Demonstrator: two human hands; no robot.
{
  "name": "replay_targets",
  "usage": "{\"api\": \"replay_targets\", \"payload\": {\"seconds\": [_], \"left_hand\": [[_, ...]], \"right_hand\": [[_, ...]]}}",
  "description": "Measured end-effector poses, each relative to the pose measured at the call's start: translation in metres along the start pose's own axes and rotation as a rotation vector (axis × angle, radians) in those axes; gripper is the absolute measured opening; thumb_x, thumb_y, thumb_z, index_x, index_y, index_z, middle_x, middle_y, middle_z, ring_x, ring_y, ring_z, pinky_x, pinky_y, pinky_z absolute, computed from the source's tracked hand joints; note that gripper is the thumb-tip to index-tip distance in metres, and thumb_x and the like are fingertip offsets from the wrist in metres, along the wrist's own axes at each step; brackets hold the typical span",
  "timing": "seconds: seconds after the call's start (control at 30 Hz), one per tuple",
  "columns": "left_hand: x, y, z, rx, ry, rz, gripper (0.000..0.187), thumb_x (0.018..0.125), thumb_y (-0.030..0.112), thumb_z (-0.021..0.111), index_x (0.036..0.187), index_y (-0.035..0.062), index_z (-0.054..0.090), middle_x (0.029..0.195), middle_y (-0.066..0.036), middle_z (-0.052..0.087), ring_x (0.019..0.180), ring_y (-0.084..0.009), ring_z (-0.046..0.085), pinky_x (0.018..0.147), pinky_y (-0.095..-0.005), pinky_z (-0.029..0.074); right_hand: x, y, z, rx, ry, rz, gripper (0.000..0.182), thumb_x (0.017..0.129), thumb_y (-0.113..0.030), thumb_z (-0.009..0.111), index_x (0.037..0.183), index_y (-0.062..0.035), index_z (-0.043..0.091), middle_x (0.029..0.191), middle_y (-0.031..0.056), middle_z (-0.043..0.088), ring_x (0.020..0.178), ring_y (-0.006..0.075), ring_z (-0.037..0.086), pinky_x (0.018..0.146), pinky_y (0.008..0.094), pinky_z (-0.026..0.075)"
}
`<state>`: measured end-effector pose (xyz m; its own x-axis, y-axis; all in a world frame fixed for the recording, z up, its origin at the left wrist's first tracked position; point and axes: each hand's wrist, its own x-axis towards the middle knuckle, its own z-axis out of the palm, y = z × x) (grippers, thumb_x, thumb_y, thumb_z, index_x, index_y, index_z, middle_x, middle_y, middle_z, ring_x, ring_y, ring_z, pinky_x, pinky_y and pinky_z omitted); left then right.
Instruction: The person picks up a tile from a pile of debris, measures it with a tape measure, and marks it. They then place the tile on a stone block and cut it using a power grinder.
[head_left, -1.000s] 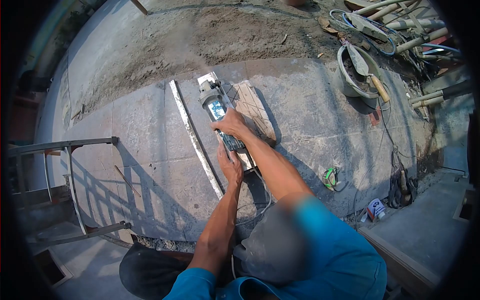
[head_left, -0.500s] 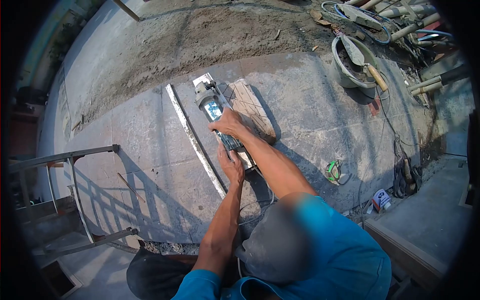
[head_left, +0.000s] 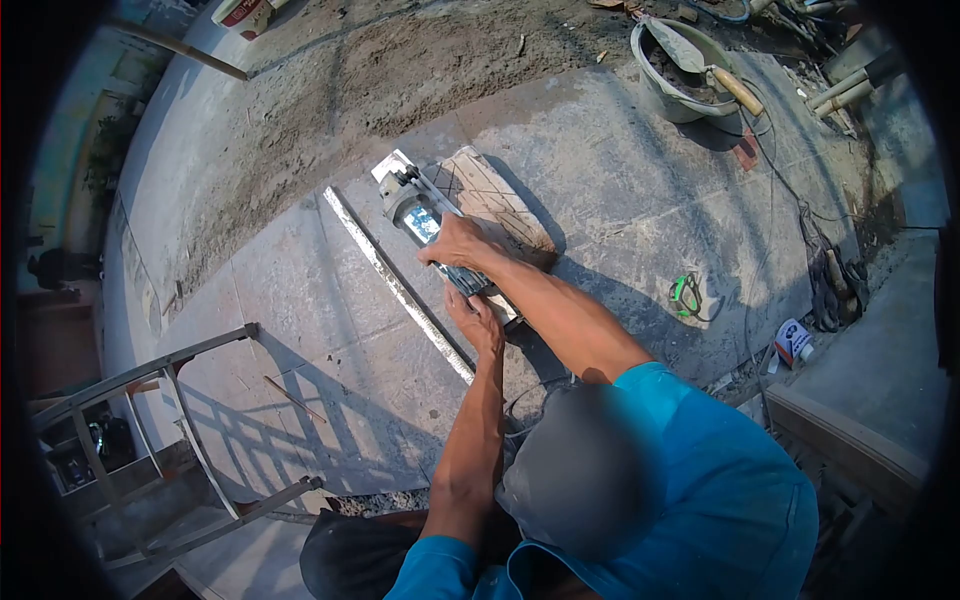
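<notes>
A corded-looking power tool with a teal body and grey metal head [head_left: 407, 205] rests on a white strip [head_left: 390, 163]. My right hand [head_left: 462, 246] is closed around the tool's body from above. Lower down, my left hand [head_left: 474, 316] grips the near end of the strip close to the tool's rear; its fingertips are partly hidden. Under and beside the tool lies a wooden board [head_left: 497, 205] with dark lines across it. A second long white strip [head_left: 395, 282] lies on the floor to the left. The tool's cutting part is hidden.
A bucket [head_left: 668, 95] holding a trowel [head_left: 690, 52] stands at the back right. A green-and-white item [head_left: 686, 296] and a white bottle [head_left: 794, 342] lie to the right. A metal frame [head_left: 180, 420] like a ladder is at left. Dirt [head_left: 400, 70] covers the far ground.
The view has shifted, so the surroundings sit differently in the picture. Both hands stay at the tool and strip. My left hand lies slightly closer under the tool's rear.
</notes>
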<state>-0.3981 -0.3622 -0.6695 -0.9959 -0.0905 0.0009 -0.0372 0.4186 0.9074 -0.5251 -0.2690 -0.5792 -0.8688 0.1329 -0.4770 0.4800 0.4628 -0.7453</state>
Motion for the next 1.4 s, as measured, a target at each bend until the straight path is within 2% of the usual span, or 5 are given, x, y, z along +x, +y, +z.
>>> {"api": "replay_targets", "payload": {"seconds": [0.57,0.87,1.03,1.17,1.4], "left_hand": [[0.001,-0.001,0.003,-0.019,0.059,0.000,0.042,0.097,0.010,0.044,0.137,-0.0022,0.042,0.136,-0.022,0.043,0.126,-0.0350,0.042,0.107,-0.0400,0.030],[0.001,0.003,0.001,0.017,0.049,0.059,0.045,0.099,0.019,0.044,0.139,-0.0019,0.040,0.135,-0.023,0.044,0.125,-0.0365,0.042,0.107,-0.0407,0.030],[0.000,0.014,-0.002,0.024,0.025,-0.005,0.051,0.101,0.029,0.045,0.140,-0.0031,0.038,0.135,-0.025,0.045,0.127,-0.0385,0.041,0.109,-0.0418,0.028],[0.000,0.008,-0.002,0.094,0.023,0.020,0.052,0.100,0.023,0.046,0.146,0.0012,0.033,0.139,-0.025,0.040,0.127,-0.0372,0.041,0.107,-0.0407,0.030],[-0.001,0.011,-0.003,0.038,0.003,-0.015,0.057,0.100,0.030,0.045,0.143,-0.0055,0.034,0.146,-0.027,0.036,0.137,-0.0388,0.032,0.114,-0.0413,0.023]], "right_hand": [[-0.007,-0.002,-0.008,-0.003,-0.097,0.041,0.077,0.052,-0.036,0.079,0.110,0.0101,0.059,0.113,0.0289,0.062,0.104,0.0388,0.063,0.087,0.0422,0.053],[0.010,-0.005,-0.005,0.006,-0.086,0.037,0.070,0.052,-0.034,0.079,0.104,0.0084,0.064,0.109,0.0275,0.064,0.101,0.0374,0.064,0.086,0.0411,0.054],[0.025,-0.007,0.001,0.012,-0.022,-0.001,0.062,0.051,-0.034,0.079,0.091,0.0119,0.065,0.094,0.0279,0.067,0.085,0.0353,0.067,0.075,0.0380,0.055],[0.036,-0.015,-0.001,0.052,-0.080,0.009,0.061,0.050,-0.034,0.079,0.088,0.0119,0.066,0.092,0.0272,0.067,0.083,0.0339,0.067,0.074,0.0371,0.055],[0.047,-0.018,-0.001,0.060,-0.101,0.004,0.058,0.050,-0.033,0.079,0.087,0.0107,0.067,0.092,0.0256,0.067,0.082,0.0321,0.067,0.072,0.0368,0.055]]}}
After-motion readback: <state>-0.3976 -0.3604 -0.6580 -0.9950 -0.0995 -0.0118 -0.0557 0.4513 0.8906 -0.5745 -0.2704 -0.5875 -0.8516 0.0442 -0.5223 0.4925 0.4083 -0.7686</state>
